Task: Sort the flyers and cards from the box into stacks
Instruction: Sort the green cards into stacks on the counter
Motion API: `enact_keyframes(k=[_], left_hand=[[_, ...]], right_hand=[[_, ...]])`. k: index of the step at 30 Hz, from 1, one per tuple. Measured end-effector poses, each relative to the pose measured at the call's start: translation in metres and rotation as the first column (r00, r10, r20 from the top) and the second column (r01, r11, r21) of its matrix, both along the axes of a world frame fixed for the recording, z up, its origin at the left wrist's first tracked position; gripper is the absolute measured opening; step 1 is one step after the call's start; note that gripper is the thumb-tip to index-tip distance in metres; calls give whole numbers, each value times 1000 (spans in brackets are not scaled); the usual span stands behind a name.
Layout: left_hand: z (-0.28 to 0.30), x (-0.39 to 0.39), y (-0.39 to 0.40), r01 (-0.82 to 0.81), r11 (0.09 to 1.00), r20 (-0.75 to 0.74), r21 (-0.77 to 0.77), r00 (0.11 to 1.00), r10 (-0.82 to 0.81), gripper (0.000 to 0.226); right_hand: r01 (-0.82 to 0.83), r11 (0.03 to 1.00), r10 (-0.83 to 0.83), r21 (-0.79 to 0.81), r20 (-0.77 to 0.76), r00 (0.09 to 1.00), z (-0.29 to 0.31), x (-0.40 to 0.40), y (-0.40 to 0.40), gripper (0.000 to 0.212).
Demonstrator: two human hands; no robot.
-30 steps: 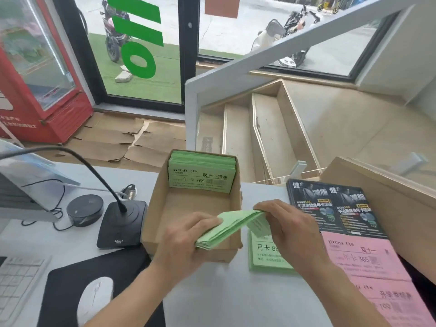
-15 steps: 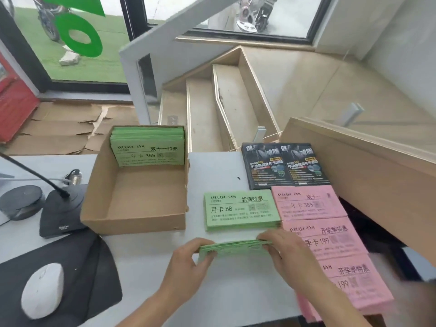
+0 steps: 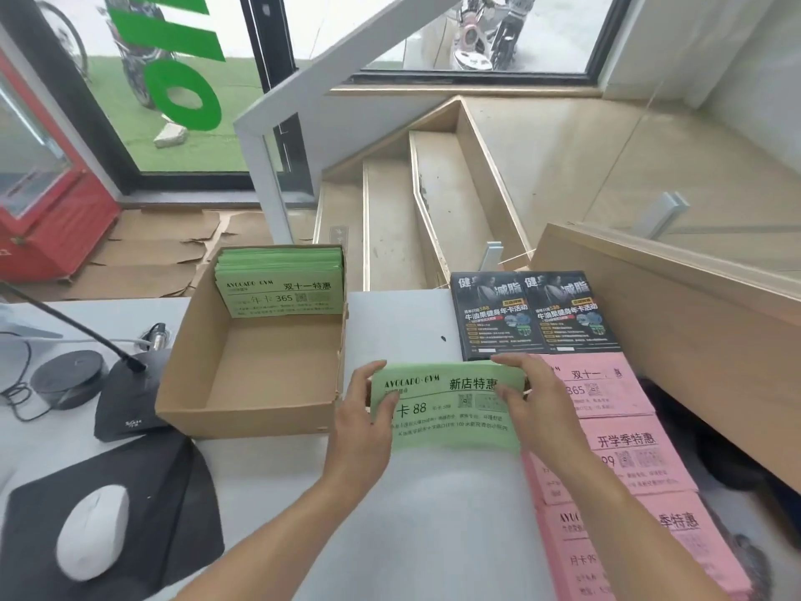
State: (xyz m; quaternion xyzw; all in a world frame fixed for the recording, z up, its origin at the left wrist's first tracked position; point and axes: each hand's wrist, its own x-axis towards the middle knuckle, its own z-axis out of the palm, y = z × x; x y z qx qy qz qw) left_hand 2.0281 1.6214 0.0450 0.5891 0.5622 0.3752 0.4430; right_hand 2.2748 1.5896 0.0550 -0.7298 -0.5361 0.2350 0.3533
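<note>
A green flyer stack (image 3: 446,412) printed "88" lies flat on the white table just right of the cardboard box (image 3: 247,420). My left hand (image 3: 362,427) grips its left end with the thumb on top. My right hand (image 3: 531,405) grips its right end, fingers along the far edge. Inside the box, green "365" cards (image 3: 281,288) lean against the far wall, and the box floor is otherwise bare. Black flyers (image 3: 535,316) lie behind the green stack. Pink flyer stacks (image 3: 607,390) (image 3: 628,453) (image 3: 633,553) run in a column at the right.
A desk microphone base (image 3: 125,409) and a round black puck (image 3: 69,377) stand left of the box. A white mouse (image 3: 93,531) rests on a black pad (image 3: 164,483). A wooden counter wall (image 3: 676,323) rises at the right, with stairs beyond the table.
Both hands carried the green bundle from over the box to the right, stood it on edge near the table front, and now hold it flat on the green "88" stack.
</note>
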Motion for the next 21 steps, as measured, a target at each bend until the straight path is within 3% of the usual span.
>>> enact_keyframes(k=[4, 10, 13, 16, 21], left_hand=[[-2, 15, 35, 3, 994, -206, -107, 978, -25, 52], [-11, 17, 49, 2, 964, -268, -267, 961, -76, 66], [-23, 14, 48, -20, 947, -251, -320, 966, -64, 74], [-32, 14, 46, -55, 927, -215, -372, 976, -28, 73], [-34, 22, 40, -75, 893, -116, -443, 993, 26, 69]], right_hand=[[6, 999, -4, -34, 63, 998, -1, 7, 39, 42], [14, 989, 28, -147, 281, 959, -36, -1, 59, 41], [58, 996, -26, -63, 425, 905, -49, -1, 53, 42], [36, 999, -34, 3, 439, 898, -51, -10, 39, 34], [-83, 988, 129, -127, 419, 899, -66, -30, 5, 32]])
